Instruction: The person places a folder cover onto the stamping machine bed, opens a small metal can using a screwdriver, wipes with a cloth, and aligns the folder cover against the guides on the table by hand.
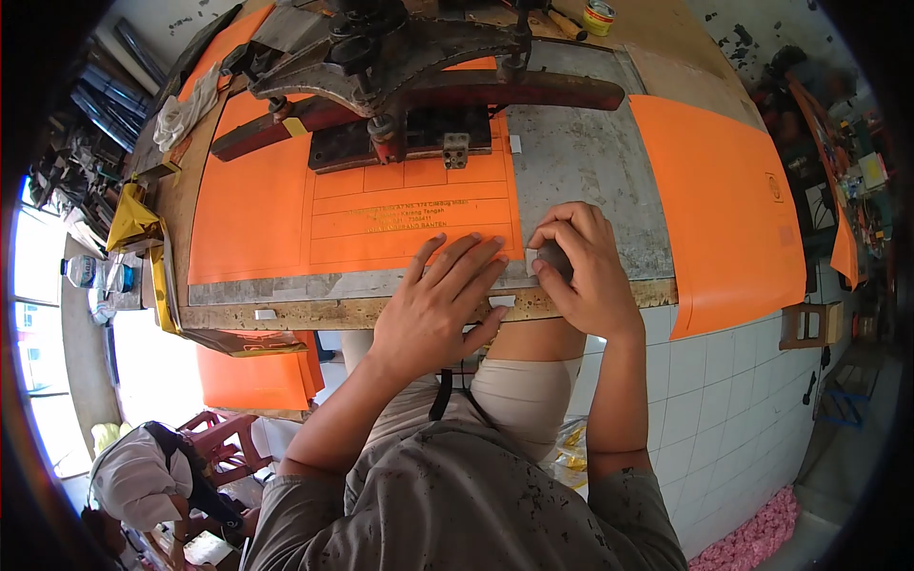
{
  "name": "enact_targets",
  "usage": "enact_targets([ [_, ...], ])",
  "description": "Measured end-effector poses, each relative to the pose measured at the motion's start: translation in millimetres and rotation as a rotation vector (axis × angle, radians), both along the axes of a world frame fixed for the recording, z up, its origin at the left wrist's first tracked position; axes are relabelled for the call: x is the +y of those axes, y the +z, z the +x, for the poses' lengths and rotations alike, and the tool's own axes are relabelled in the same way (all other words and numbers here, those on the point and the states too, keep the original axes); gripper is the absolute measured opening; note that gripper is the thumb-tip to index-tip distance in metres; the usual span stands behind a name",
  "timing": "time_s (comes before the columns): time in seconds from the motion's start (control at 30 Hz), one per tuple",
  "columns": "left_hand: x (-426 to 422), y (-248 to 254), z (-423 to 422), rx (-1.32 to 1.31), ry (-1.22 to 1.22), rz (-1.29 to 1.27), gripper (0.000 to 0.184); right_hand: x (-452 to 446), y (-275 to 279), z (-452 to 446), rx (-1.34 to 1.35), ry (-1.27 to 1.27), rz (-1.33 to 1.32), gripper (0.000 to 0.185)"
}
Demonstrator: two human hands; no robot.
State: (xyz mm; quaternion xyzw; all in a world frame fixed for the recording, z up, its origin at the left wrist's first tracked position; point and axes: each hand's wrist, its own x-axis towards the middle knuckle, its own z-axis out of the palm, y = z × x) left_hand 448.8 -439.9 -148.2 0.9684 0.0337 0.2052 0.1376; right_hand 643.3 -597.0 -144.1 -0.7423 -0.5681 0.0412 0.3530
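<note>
My left hand (pixel 441 303) lies palm down, fingers spread, on the near edge of an orange printed sheet (pixel 249 224) with gold lettering and ruled lines. The sheet rests on a grey metal plate (pixel 581 157). Just right of the sheet's edge, my right hand (pixel 588 266) touches the plate with thumb and fingers curled together. A small whitish piece (pixel 531 261) shows by its fingertips; whether the fingers grip it is hidden. Over the sheet's far part stands a press (pixel 381 67) with a dark block (pixel 333 147) under its red bar.
A second orange sheet (pixel 728 205) overhangs the table's right edge. Stacked orange sheets (pixel 252 376) sit below on the left. A tin (pixel 598 17) and a cloth (pixel 186 114) lie toward the back. A person (pixel 143 476) sits at lower left beside a red stool (pixel 224 447).
</note>
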Motion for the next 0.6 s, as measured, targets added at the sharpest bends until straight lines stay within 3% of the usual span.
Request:
enact_targets([
  [0.6,1.5,-3.4,-0.2,-0.032,-0.015,-0.02,0.049,-0.1,2.5,3.3,0.056,0.025,-0.071,0.014],
])
